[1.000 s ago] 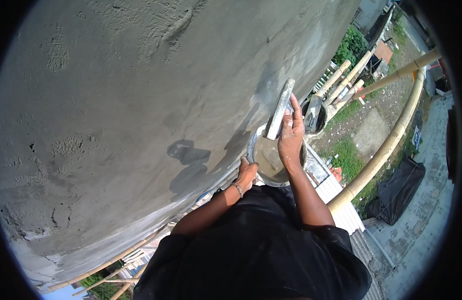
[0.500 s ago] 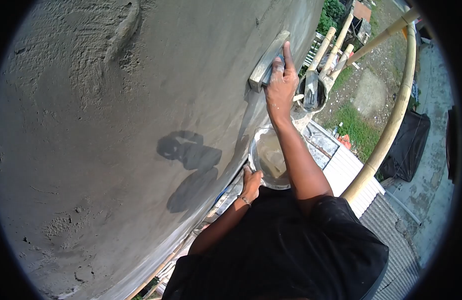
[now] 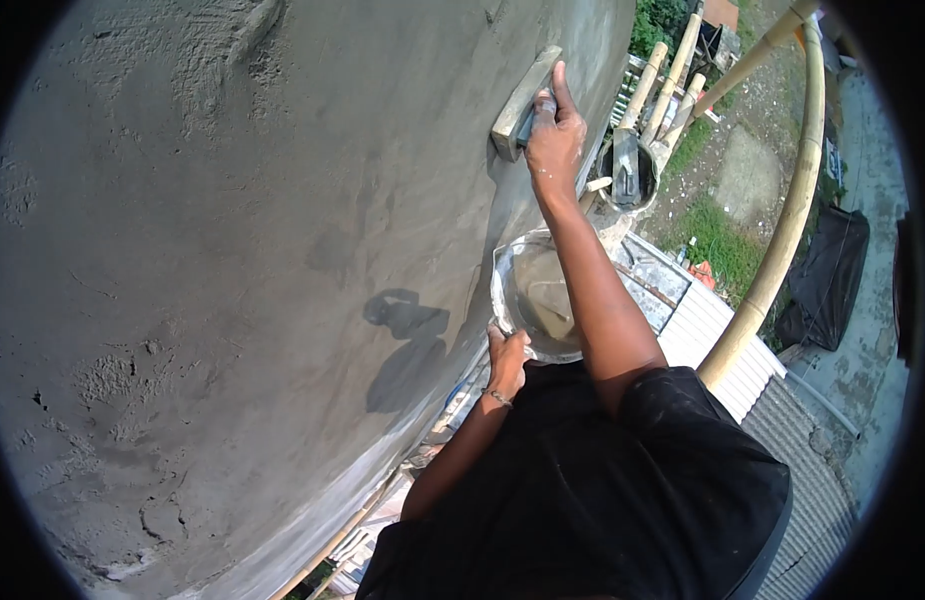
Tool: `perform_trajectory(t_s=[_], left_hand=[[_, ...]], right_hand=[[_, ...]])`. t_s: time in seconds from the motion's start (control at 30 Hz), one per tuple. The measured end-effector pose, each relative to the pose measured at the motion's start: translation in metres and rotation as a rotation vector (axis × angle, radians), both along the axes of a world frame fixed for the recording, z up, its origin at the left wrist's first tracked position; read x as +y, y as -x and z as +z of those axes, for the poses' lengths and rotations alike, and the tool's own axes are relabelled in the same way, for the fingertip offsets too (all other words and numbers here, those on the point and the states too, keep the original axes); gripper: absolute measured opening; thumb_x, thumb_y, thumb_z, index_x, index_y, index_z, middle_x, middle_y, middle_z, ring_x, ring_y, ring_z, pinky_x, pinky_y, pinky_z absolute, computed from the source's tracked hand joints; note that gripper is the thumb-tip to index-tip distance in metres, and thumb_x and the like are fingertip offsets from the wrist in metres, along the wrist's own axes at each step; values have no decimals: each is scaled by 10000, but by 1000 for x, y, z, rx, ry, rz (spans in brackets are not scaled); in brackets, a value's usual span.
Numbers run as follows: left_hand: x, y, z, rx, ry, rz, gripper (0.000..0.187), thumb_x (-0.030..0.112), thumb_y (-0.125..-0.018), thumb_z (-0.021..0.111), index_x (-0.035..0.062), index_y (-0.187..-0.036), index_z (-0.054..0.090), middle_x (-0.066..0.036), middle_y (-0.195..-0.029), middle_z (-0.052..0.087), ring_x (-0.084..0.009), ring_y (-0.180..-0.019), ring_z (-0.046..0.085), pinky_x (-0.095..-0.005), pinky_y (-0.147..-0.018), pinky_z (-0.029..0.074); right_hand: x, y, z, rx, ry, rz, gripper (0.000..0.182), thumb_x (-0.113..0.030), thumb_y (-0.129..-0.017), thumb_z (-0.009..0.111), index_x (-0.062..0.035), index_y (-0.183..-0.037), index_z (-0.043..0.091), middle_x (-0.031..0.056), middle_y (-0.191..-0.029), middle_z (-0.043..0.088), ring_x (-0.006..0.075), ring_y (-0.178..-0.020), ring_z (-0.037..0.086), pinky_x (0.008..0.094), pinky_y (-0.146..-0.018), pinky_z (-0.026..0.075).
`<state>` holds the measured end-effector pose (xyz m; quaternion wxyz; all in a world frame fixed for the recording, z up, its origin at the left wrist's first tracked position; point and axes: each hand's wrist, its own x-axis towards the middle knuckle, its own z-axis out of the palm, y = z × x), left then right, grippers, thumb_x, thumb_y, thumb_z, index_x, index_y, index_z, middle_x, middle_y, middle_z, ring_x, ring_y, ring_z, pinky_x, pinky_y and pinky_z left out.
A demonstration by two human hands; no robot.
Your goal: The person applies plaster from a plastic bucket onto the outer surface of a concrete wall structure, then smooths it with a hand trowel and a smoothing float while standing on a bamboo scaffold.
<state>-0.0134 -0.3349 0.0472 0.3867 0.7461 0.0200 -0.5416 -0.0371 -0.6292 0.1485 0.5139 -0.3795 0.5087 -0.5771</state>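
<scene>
My right hand [image 3: 556, 140] is closed round the handle of a plastering float [image 3: 523, 105], whose flat board lies against the grey plastered wall [image 3: 282, 200]. Lower down, my left hand [image 3: 506, 358] grips the rim of a round basin [image 3: 499, 283]. Wet, grey-brown mix [image 3: 544, 295] sits inside it, and my right forearm hides part of its far side. The wall is smooth around the float and rougher at the far left. A shadow of my head and arm falls on the wall beside the basin.
A bucket [image 3: 644, 190] with a trowel [image 3: 625, 168] across it stands to the right of the float. Bamboo poles [image 3: 777, 235] curve along the right. Far below lie a corrugated roof [image 3: 797, 470], grass and a dark covered heap [image 3: 827, 280].
The float and my right hand appear slightly higher and further left in view, still at the wall. The view has shifted a little. My left hand keeps its hold on the basin.
</scene>
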Motion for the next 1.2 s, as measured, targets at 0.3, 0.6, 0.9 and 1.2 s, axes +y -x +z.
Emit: perform_trajectory(t_s=[0.3,0.6,0.9,1.2], left_hand=[[22,-7,-17,54,182,109,499,25,-719,563,3,-1192,405,-118,-1072,514,-199,-889,541,-352,-654,465],[25,-5,-22,46,85,31,563,48,-695,593,-8,-1213,378,-121,-1045,520,-198,-854,543,-322,-645,461],[19,-6,-18,9,56,17,608,55,-724,596,-28,-1278,360,-84,-958,534,-156,-749,541,-281,-571,442],[12,-2,-43,26,160,92,491,41,-721,585,19,-1169,387,-81,-956,510,-157,-779,514,-330,-606,445]], right_hand=[[123,-34,27,266,492,-26,511,-90,-959,489,-112,-1464,416,56,-660,440,109,-598,373,259,-589,388],[-14,7,13,129,118,-122,449,-114,-955,511,-116,-1404,505,59,-676,465,122,-609,392,291,-602,410],[3,0,15,85,144,-61,479,-133,-966,500,-112,-1442,450,23,-625,446,131,-577,415,295,-590,416],[138,-31,-9,201,377,84,522,-107,-972,480,-165,-1483,385,114,-725,535,207,-638,479,307,-686,444]])
